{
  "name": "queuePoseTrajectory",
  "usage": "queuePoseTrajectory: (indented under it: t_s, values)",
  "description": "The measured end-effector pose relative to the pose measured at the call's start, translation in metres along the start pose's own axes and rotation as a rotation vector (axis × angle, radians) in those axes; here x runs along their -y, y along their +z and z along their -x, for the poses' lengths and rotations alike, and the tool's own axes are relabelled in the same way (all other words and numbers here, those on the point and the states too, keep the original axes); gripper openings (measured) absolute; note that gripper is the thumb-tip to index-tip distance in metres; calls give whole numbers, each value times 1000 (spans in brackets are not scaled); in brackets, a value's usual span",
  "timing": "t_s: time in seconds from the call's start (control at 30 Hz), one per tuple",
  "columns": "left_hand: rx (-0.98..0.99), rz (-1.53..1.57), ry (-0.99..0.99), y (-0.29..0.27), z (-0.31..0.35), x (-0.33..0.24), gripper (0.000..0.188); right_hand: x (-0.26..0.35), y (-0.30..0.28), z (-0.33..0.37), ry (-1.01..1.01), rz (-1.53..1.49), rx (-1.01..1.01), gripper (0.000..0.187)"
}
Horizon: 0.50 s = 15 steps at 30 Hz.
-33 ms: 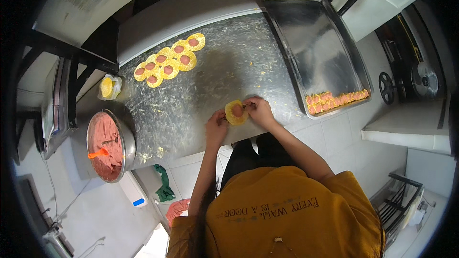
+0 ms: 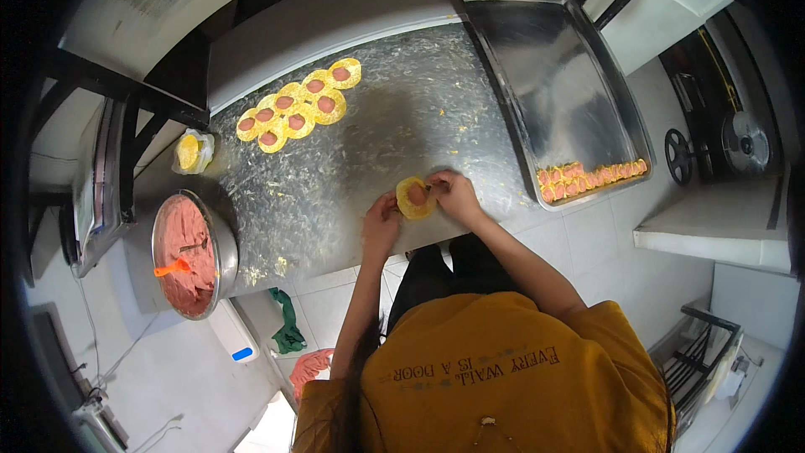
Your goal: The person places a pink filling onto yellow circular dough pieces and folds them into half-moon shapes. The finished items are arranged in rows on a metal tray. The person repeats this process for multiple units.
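Near the front edge of the metal worktop, a round yellow dumpling wrapper (image 2: 411, 210) carries a pink lump of meat filling (image 2: 417, 194). My left hand (image 2: 381, 218) pinches its left edge, fingers closed. On the opposite edge, my right hand (image 2: 455, 199) is closed too, fingertips gripping the wrapper's upper right. Farther back to the left, several flat yellow wrappers (image 2: 328, 117) lie overlapping in rows, each topped with a dab of pink meat. Folded dumplings (image 2: 594, 178) stand packed along the near end of the tray at right.
A large metal tray (image 2: 549, 59) rests on the right side of the worktop (image 2: 402, 67). At left stands a steel bowl (image 2: 227, 256) of pink meat filling with an orange-handled utensil (image 2: 173, 268) in it. Behind it sits a plastic bag of yellow wrappers (image 2: 191, 153).
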State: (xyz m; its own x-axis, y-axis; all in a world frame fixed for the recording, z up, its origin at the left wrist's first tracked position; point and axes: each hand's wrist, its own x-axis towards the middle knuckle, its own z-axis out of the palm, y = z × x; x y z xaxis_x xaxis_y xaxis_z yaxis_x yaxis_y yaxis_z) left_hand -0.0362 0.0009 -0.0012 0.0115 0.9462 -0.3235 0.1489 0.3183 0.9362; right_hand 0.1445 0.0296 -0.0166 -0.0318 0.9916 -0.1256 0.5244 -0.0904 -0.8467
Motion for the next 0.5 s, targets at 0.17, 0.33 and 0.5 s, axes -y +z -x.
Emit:
queuePoseTrajectory:
  t_s: [0.17, 0.33, 0.5]
  values:
    - [23, 110, 91, 8, 1, 6, 40, -10, 6, -4, 161, -678, 177, 29]
    - [-1, 179, 118, 13, 1, -1, 40, 14, -12, 5, 94, -726, 252, 29]
    - [-16, 397, -5, 21, -4, -6, 27, 1, -16, -2, 116, -763, 235, 29]
